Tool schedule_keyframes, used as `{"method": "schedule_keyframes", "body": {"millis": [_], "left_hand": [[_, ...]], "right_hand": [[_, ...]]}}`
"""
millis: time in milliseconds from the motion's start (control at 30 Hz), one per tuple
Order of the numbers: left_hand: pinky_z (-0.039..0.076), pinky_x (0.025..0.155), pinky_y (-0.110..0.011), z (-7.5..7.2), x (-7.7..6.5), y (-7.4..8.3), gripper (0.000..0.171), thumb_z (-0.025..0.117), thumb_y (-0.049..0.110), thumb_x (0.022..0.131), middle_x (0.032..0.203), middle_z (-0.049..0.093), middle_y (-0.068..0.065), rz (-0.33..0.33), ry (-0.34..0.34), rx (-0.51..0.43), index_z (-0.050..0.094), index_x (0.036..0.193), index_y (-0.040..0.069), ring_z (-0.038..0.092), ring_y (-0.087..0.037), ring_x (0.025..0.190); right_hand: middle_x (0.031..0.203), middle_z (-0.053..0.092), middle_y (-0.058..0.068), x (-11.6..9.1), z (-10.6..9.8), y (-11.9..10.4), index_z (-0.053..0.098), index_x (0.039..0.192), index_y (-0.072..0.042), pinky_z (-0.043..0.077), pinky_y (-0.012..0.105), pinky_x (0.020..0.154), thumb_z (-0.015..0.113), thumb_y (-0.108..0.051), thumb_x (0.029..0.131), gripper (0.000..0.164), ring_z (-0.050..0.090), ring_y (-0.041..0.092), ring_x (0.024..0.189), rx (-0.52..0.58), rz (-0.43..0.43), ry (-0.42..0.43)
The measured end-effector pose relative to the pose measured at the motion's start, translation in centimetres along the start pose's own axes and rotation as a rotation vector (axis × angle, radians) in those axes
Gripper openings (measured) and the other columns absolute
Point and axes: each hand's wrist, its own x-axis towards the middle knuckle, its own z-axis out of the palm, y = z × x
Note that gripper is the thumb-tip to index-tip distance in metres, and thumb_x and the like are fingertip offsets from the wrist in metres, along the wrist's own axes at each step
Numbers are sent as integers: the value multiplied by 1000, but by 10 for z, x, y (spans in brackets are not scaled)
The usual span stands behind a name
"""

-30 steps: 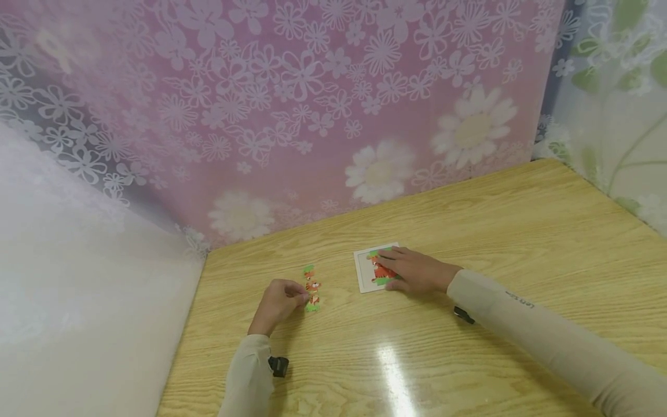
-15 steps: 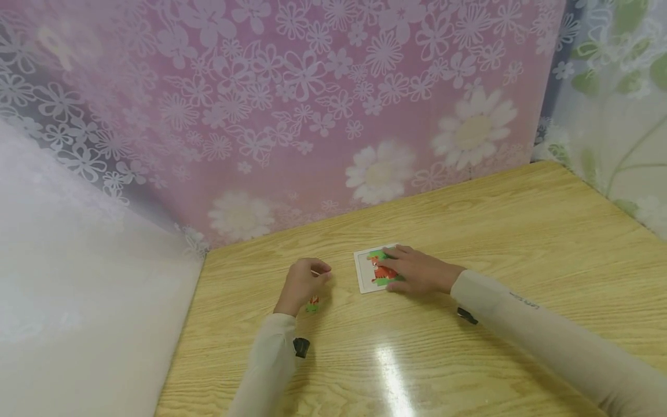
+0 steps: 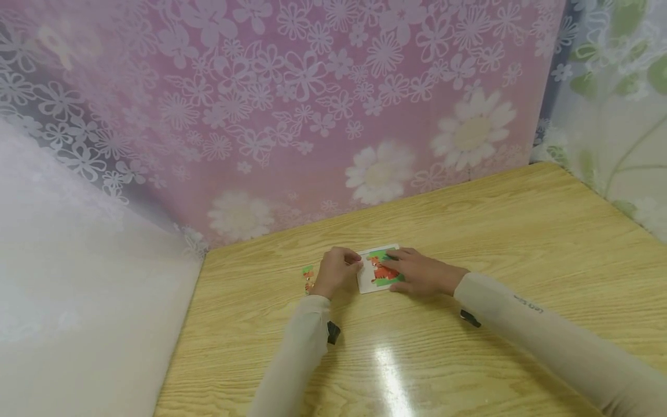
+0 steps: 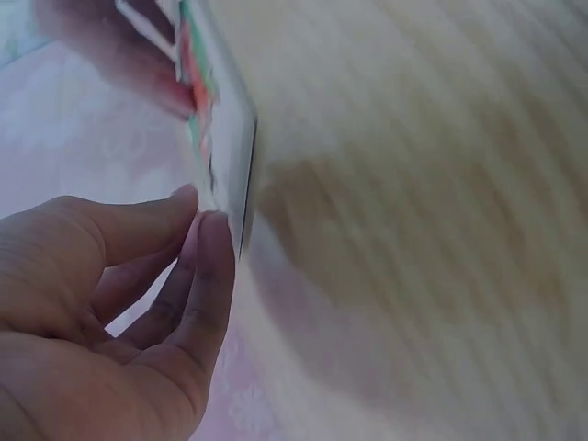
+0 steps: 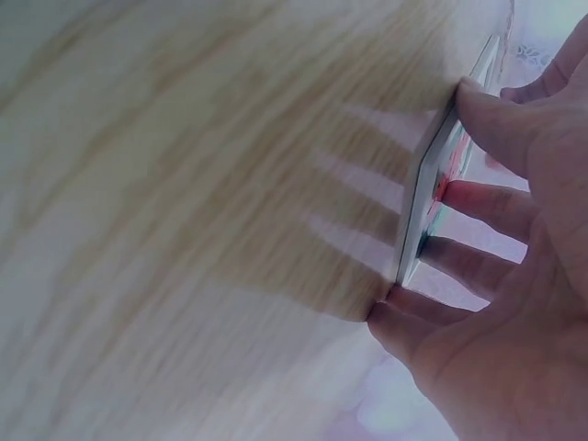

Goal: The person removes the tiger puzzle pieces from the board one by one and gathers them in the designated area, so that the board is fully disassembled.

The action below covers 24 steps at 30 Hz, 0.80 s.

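Observation:
A square white puzzle board lies on the table, its right part filled with a red-orange tiger picture on green. My left hand is at the board's left edge, thumb and fingertips pinched together right at the rim; the puzzle piece between them is almost wholly hidden. My right hand holds the board from the right. In the right wrist view its thumb and outer fingers are at the board's edges, while the middle fingers touch the picture. Left of my left hand lies a loose green and orange puzzle piece.
The wood-grain table stretches around the board, with a bright glare streak near the front. Pink flowered cloth rises behind the table, with pale sheets at both sides. Each wrist carries a small black camera.
My left hand has moved from the loose pieces rightward to the board's left edge, fingertips kept pinched. The right hand stays on the board with only a slight shift.

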Motion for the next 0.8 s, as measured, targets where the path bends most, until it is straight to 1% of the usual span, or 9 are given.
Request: {"method": "schedule_keyframes", "body": {"millis": [133,233,367,467,600,800], "left_hand": [[58,77,-33,11,7,4,12,73,9,95,97,75,-9,-28,10,24,78,103,2,70,-20,88],[57,74,-30,16,11,5,10,74,10,94,95,75,-7,-49,18,36,78,101,3,69,-17,85],[56,74,-29,19,14,8,11,74,11,94,94,74,-5,-79,27,52,78,101,4,67,-16,83],[56,73,-29,20,16,9,12,74,12,95,94,73,-5,-98,32,44,78,102,4,67,-15,83],[56,71,-28,21,18,10,11,74,12,94,91,73,-5,-105,37,23,78,100,4,66,-15,79],[55,67,-27,23,18,11,8,74,10,93,87,72,-3,-102,52,18,78,96,4,64,-13,75]], "right_hand": [[154,34,33,-1,0,-1,46,147,5,30,65,112,66,-29,100,61,29,54,142,27,-20,16],[153,35,33,-1,-1,-3,47,146,6,30,65,112,67,-27,100,60,30,54,141,32,-32,24],[154,35,33,-2,-1,-3,46,147,6,28,64,113,66,-27,101,60,28,54,143,25,-28,18],[154,34,33,-2,-1,-3,45,148,6,28,64,113,65,-28,101,61,28,53,143,16,-26,15],[154,34,33,-2,-1,-2,46,148,6,28,64,113,65,-27,101,60,28,54,143,19,-28,15],[154,33,33,-3,-2,-2,45,148,6,29,65,112,65,-27,101,61,26,55,143,22,-17,4]]}}
